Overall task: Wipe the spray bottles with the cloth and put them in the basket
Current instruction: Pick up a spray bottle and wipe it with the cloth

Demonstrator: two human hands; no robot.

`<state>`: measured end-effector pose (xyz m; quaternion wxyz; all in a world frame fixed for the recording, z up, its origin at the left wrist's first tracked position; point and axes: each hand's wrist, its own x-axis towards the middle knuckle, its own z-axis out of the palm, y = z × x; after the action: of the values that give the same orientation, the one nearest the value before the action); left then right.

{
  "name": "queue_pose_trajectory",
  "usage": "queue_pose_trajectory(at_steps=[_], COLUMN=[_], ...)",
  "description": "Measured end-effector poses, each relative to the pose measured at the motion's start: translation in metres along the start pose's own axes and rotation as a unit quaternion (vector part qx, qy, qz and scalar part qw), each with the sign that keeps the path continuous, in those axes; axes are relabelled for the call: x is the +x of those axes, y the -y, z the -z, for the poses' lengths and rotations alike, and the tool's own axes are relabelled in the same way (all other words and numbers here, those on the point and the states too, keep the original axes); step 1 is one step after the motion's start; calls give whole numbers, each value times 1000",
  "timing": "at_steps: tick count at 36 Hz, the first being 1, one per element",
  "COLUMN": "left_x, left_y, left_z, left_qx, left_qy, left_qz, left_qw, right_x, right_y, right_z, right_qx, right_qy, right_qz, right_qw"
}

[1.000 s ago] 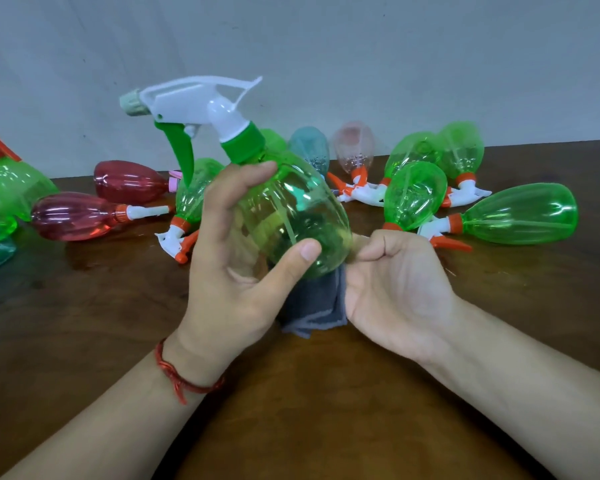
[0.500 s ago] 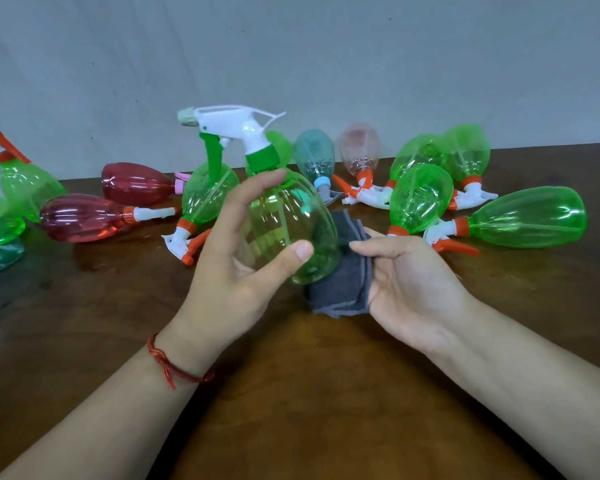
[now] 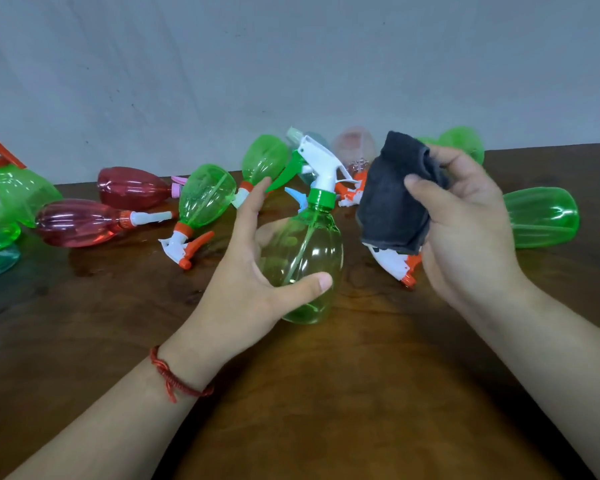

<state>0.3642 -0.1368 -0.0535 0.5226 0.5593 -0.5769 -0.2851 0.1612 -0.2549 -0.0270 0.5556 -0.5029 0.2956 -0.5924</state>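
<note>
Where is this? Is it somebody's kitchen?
Hard to say; probably a plain workroom, not a kitchen. A dark wooden table meets a bare grey wall, and many spray bottles lie scattered on it.

L hand (image 3: 246, 292): you grip the green spray btl (image 3: 305, 261), thumb across its front, white nozzle tipped toward 11 o'clock.
R hand (image 3: 465, 230): you pinch the dark cloth (image 3: 392, 202) at 2 o'clock of the btl, not touching it.
Table (image 3: 326, 410): wood; other btls lie from 9 to 3 o'clock, red btls (image 3: 80, 221) at 9.
</note>
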Motion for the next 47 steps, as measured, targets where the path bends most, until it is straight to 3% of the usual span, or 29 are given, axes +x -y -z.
queue_pose_trajectory(at_steps=[6, 9, 14, 21, 24, 31, 37, 43, 45, 47], left_x=[-4, -6, -9, -5, -4, -6, -8, -4, -3, -1], left_y=[-5, -8, -10, -12, -12, -11, -5, -2, -2, -1], left_z=[-13, -20, -22, -22, -23, -24, -20, -14, -12, -8], left_qx=[3, 22, 52, 53, 50, 55, 20, -17, -25, -20], left_qy=[59, 60, 31, 30, 40, 18, 4, -35, -44, -50], left_qz=[4, -4, -19, -44, -48, -53, -30, -10, -10, -17], left_qw=[998, 998, 998, 997, 997, 997, 999, 999, 999, 998], right_x=[-8, -14, -19, -20, -19, -16, -11, -4, -6, -9], right_y=[1, -8, -17, -11, -10, -5, -4, -6, -5, -1], right_z=[-6, -8, -9, -9, -7, -4, 4, 11, 11, 10], right_qx=[-144, -213, -366, -426, -427, -444, -486, -476, -446, -394], right_qy=[-17, 46, 154, 268, 300, 269, 279, 253, 208, 142], right_qz=[161, 202, 243, 308, 309, 337, 374, 352, 344, 295], right_qw=[976, 955, 885, 807, 795, 785, 739, 765, 800, 859])
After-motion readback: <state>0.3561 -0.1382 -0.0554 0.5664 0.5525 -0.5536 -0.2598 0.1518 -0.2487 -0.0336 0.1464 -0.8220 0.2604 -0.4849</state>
